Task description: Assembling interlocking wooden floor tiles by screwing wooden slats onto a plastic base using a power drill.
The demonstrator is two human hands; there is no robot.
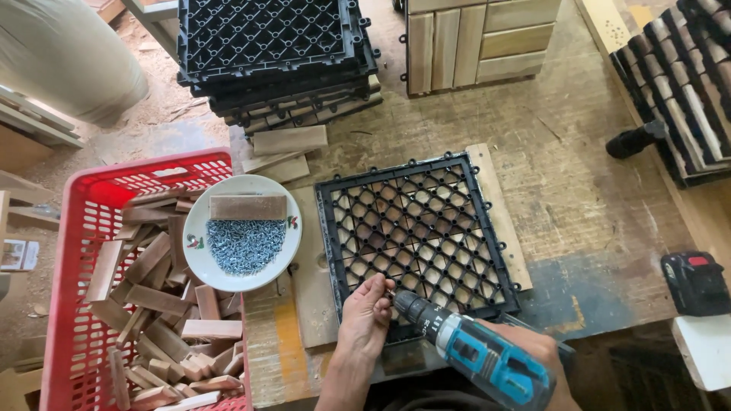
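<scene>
A black plastic grid tile (420,228) lies on wooden slats on the workbench. My right hand (542,352) grips a blue and black cordless drill (472,347), its tip pointing at the grid's near left part. My left hand (365,312) rests on the grid's near left edge, fingers pinched beside the drill tip; whether they hold a screw is too small to tell. A white plate (242,233) with a heap of small screws and a wooden block on it sits left of the grid.
A red crate (84,228) of wooden offcuts stands at the left. Stacked black grid tiles (274,53) and finished wooden tiles (476,42) lie at the back. More tiles (685,84) are stacked at right, with a drill battery (694,283) near the bench edge.
</scene>
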